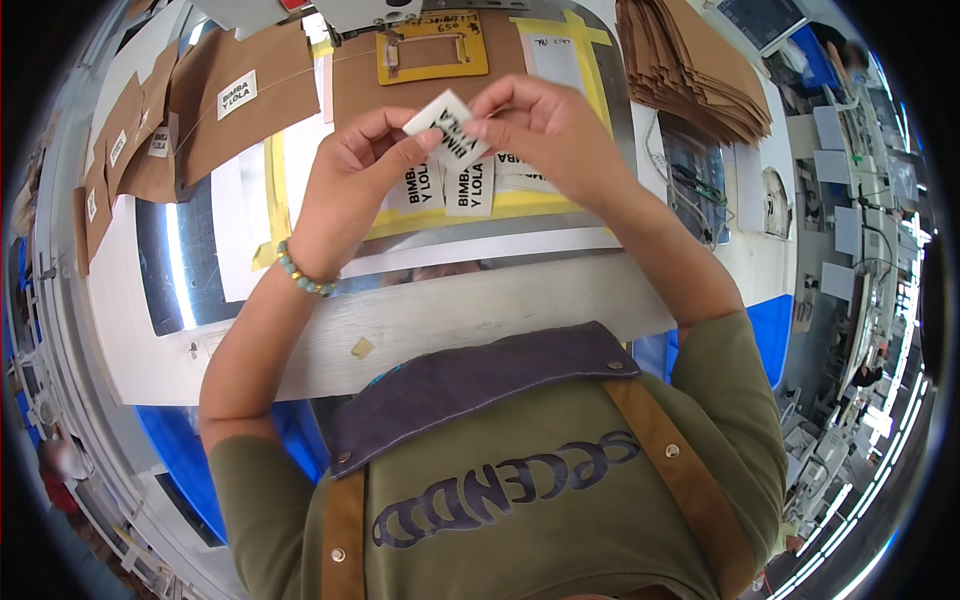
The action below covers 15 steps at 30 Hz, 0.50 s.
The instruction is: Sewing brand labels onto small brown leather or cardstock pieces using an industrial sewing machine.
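Between my two hands is a small white label (446, 118) with black print, held tilted above the work surface. My left hand (365, 170) pinches its left side between thumb and fingers. On the other side, the thumb and fingertips of my right hand (540, 125) grip its right edge. Loose white labels (472, 192) of the same kind lie just below my hands, inside a border of yellow tape. Beyond them, a yellow rectangular frame (484, 62) rests on a brown sheet (358, 90) under a machine head (365, 12).
Brown pieces with white labels (210, 105) spread across the left, with a thin thread running over them toward the frame. A thick stack of brown sheets (690, 70) sits at the right. Small metal tools (700, 190) lie below it. Blue bins (180, 450) show under the table edge.
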Tool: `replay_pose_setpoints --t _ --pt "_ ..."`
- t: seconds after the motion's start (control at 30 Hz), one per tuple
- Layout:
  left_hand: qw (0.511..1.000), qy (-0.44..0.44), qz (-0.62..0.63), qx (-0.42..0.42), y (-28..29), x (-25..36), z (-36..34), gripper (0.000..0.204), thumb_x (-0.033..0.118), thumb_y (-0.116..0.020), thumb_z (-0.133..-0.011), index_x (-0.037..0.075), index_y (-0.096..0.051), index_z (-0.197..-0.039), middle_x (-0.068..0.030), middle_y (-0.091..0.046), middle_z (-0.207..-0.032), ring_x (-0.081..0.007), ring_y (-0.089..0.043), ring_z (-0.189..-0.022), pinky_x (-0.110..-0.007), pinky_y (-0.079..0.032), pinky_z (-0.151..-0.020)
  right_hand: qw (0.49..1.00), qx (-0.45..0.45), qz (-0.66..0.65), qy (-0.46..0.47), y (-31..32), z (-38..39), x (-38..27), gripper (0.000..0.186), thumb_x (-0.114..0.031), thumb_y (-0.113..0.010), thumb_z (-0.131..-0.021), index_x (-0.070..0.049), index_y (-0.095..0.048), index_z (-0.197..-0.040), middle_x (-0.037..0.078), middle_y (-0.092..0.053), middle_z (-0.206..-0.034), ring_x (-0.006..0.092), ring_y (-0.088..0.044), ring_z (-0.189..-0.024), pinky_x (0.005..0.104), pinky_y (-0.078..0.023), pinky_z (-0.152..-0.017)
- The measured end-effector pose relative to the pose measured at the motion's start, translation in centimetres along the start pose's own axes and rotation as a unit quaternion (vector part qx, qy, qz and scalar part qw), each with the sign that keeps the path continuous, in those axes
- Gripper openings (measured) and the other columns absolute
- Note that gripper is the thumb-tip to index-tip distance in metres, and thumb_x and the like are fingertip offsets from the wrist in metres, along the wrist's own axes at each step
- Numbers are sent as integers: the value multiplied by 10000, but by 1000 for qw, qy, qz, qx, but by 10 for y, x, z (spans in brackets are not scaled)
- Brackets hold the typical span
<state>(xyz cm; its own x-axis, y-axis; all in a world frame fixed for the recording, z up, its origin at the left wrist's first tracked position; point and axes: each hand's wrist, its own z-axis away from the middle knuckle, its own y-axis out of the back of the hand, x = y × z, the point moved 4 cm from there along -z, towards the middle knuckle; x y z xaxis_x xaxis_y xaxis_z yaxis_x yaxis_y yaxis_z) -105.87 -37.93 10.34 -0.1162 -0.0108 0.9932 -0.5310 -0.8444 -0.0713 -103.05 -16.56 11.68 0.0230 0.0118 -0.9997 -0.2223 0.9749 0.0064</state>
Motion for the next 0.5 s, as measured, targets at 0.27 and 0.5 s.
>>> replay_pose_setpoints --t 0.27,0.5 --pt "998 -27 -61 18 9 -1 -6 210 140 -721 -1051 0 -723 -1209 -6 -746 -940 -59 -652 -846 -236 -537 -790 934 44 291 205 -2 -5 -33 153 -90 -716 -1033 -20 -744 -1166 62 -759 -1090 147 -734 -967 297 -597 -826" --pt "965 -99 -244 -6 7 16 -6 497 77 -804 -959 9 -597 -1405 -27 -702 -849 -75 -602 -716 -240 -509 -678 855 -98 425 282 -21 -16 -29 136 -89 -732 -983 -69 -770 -1113 40 -766 -1110 218 -741 -960 345 -601 -799"
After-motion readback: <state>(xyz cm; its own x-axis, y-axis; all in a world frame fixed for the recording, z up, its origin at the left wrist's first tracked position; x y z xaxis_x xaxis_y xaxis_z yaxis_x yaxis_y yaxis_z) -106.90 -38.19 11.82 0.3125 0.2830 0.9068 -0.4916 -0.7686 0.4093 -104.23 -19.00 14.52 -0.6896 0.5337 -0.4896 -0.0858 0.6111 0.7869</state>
